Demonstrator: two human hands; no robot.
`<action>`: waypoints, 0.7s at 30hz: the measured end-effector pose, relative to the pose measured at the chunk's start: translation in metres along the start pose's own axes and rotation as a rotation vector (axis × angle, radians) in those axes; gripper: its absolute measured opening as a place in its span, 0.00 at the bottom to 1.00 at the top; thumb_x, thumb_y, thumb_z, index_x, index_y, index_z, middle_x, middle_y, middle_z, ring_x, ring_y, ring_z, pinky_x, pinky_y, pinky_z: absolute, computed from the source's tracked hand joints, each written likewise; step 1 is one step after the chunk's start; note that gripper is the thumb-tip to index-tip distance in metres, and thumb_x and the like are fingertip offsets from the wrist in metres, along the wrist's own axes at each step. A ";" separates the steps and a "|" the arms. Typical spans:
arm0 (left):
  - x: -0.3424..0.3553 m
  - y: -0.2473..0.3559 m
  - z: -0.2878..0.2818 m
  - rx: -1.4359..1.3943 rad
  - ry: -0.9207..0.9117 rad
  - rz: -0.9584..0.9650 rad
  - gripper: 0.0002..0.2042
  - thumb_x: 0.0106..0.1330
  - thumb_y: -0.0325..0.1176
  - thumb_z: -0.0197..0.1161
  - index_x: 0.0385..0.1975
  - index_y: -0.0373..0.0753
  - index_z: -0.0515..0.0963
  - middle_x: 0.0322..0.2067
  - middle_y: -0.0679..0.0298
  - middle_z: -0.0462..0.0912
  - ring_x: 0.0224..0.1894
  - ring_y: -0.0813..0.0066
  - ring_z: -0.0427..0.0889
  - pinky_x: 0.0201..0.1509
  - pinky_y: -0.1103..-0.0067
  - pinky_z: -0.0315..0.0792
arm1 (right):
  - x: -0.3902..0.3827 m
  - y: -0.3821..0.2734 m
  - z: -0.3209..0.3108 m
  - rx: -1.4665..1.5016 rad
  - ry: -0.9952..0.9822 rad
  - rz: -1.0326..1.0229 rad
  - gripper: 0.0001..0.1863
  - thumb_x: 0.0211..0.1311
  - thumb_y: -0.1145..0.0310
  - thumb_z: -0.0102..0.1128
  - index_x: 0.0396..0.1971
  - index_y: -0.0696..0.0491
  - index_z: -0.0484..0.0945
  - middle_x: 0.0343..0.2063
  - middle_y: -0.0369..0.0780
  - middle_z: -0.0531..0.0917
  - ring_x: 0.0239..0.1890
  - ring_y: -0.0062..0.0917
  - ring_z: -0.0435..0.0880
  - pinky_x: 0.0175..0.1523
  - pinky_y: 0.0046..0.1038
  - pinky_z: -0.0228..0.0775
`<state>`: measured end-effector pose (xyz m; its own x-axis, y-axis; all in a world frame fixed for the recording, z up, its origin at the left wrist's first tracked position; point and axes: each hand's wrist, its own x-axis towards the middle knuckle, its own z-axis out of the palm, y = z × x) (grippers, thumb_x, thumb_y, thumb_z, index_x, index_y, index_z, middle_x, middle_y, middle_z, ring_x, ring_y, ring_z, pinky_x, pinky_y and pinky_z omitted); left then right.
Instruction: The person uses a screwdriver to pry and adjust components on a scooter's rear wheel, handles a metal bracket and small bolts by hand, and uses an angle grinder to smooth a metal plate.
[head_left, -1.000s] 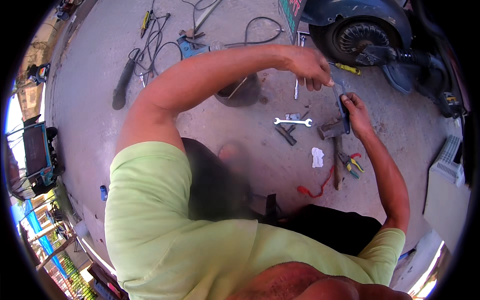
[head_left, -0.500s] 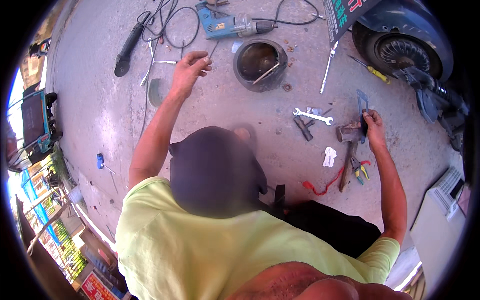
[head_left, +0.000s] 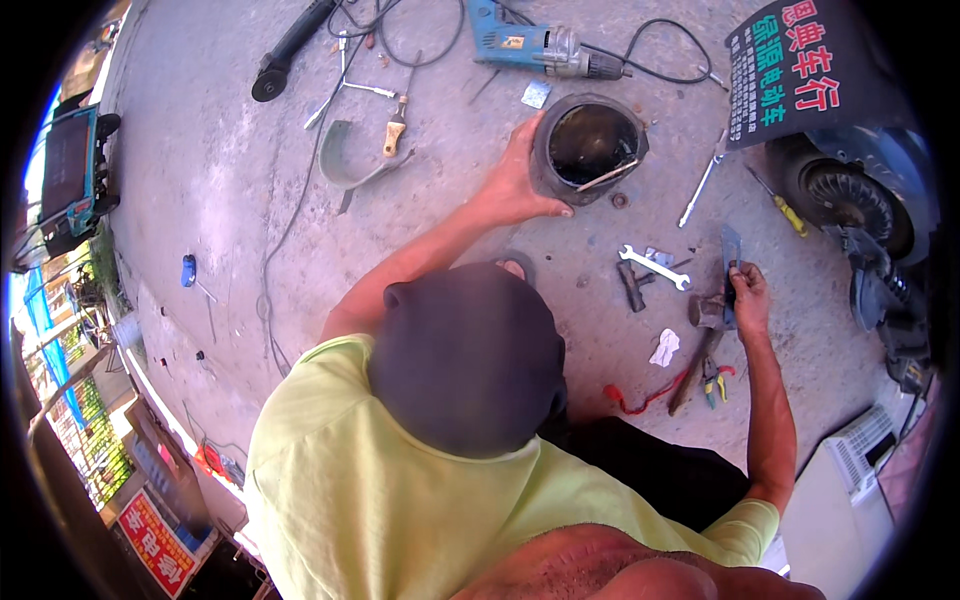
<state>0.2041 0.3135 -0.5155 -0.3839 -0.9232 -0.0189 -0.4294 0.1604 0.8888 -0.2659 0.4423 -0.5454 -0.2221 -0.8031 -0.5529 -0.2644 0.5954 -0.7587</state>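
Note:
My left hand [head_left: 513, 187] is wrapped round the near left side of a dark round pot [head_left: 550, 160], thumb along its lower edge. Dark liquid shows inside, and a thin stick [head_left: 608, 175] lies across the pot's rim. Over on the right, my right hand [head_left: 752, 295] pinches a flat dark metal plate [head_left: 731, 245], held upright. Just beside that hand lies a hammer [head_left: 706, 311] with a wooden handle. Pliers [head_left: 711, 380], an open-ended wrench [head_left: 655, 268] and a black T-shaped piece [head_left: 632, 287] rest on the ground nearby.
A blue power drill [head_left: 525, 48] and an angle grinder [head_left: 285, 60] lie at the far side among cables. Left of the pot are a curved strip [head_left: 338, 160] and a wooden-handled tool [head_left: 394, 135]. A vehicle wheel [head_left: 835, 195] and a yellow-handled screwdriver [head_left: 789, 212] are at right.
My left hand has come down from the air left of the pot onto its side. My right hand still holds the plate. The view has shifted, with the scene sliding slightly.

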 end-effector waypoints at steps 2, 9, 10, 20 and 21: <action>-0.002 -0.009 -0.002 -0.107 -0.023 0.047 0.63 0.42 0.39 0.84 0.74 0.34 0.43 0.71 0.48 0.52 0.74 0.52 0.53 0.74 0.64 0.59 | 0.000 0.001 0.002 -0.003 0.002 0.004 0.08 0.71 0.65 0.58 0.42 0.53 0.80 0.28 0.29 0.78 0.27 0.13 0.74 0.35 0.18 0.66; 0.027 -0.060 -0.051 -0.164 -0.093 -0.316 0.31 0.58 0.42 0.72 0.61 0.38 0.75 0.58 0.51 0.76 0.63 0.59 0.74 0.62 0.67 0.72 | 0.002 -0.006 0.010 -0.039 0.002 -0.009 0.10 0.71 0.66 0.58 0.43 0.56 0.79 0.30 0.31 0.81 0.30 0.14 0.76 0.37 0.20 0.68; 0.041 -0.058 -0.049 0.011 -0.001 -0.311 0.28 0.58 0.44 0.71 0.57 0.38 0.77 0.55 0.52 0.78 0.59 0.58 0.76 0.60 0.66 0.73 | 0.000 -0.009 0.011 -0.050 0.004 -0.010 0.09 0.71 0.66 0.58 0.43 0.56 0.79 0.30 0.31 0.81 0.30 0.14 0.76 0.37 0.20 0.68; 0.103 -0.088 -0.026 0.509 0.212 -0.251 0.22 0.55 0.45 0.72 0.43 0.35 0.77 0.41 0.51 0.82 0.45 0.53 0.82 0.50 0.65 0.74 | -0.021 -0.031 -0.028 -0.020 0.113 -0.031 0.13 0.70 0.63 0.59 0.45 0.58 0.79 0.29 0.33 0.82 0.30 0.16 0.76 0.39 0.22 0.68; 0.101 -0.095 -0.027 0.408 0.220 -0.274 0.23 0.56 0.44 0.72 0.46 0.35 0.77 0.40 0.51 0.84 0.44 0.55 0.83 0.49 0.67 0.74 | -0.024 -0.032 -0.041 -0.059 0.152 -0.034 0.15 0.70 0.62 0.58 0.46 0.58 0.79 0.29 0.35 0.83 0.31 0.17 0.78 0.40 0.23 0.69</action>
<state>0.2276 0.1959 -0.5892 -0.0517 -0.9946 -0.0905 -0.7894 -0.0148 0.6137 -0.2901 0.4432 -0.4937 -0.3501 -0.8127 -0.4658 -0.3276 0.5721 -0.7519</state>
